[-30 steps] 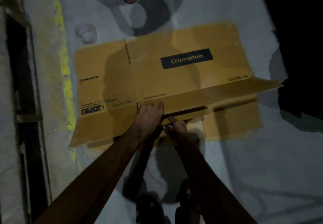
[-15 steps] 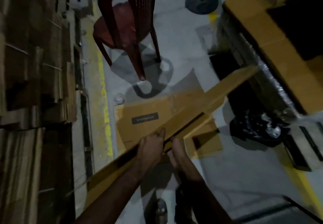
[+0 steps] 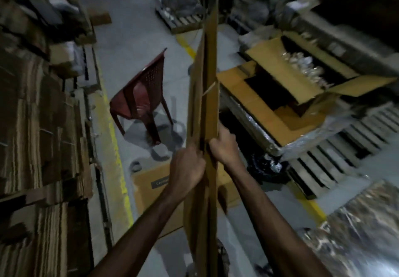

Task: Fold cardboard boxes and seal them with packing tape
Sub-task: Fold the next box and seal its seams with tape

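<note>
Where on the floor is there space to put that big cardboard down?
Bare floor beyond the chair, and a smaller strip between the flat box and the pallet. Crowded: cardboard stacks on the left, open boxes on the right.

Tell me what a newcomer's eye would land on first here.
The flattened cardboard box stands upright, edge-on at centre, gripped by the left hand and right hand. Left of it a red plastic chair stands on the floor; right of it, an open carton.
</note>
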Demonstrator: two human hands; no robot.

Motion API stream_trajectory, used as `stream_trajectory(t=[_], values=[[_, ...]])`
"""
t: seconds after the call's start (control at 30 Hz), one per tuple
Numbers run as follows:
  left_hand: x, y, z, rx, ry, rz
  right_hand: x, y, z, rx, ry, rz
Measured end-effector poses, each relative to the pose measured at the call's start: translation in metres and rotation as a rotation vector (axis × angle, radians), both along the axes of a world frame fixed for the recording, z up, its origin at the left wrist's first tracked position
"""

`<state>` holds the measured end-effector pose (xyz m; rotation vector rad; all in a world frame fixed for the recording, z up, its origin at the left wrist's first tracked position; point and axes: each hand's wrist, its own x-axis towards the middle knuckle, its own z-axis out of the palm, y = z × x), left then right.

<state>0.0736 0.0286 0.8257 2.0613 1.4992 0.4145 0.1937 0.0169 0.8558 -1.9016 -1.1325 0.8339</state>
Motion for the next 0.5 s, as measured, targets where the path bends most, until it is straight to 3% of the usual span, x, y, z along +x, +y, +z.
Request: stream_trajectory(t=[0.13,0.5], values=[[0.017,-0.019,0.073,0.023,-0.164,-0.049,0.031,-0.04,0.076,0.12,-0.085,-0.06],[0.119,-0.162,0.25,0.055,-0.16,-0.465,0.14,-0.215,0.227,0.117,-0.317,-0.26]])
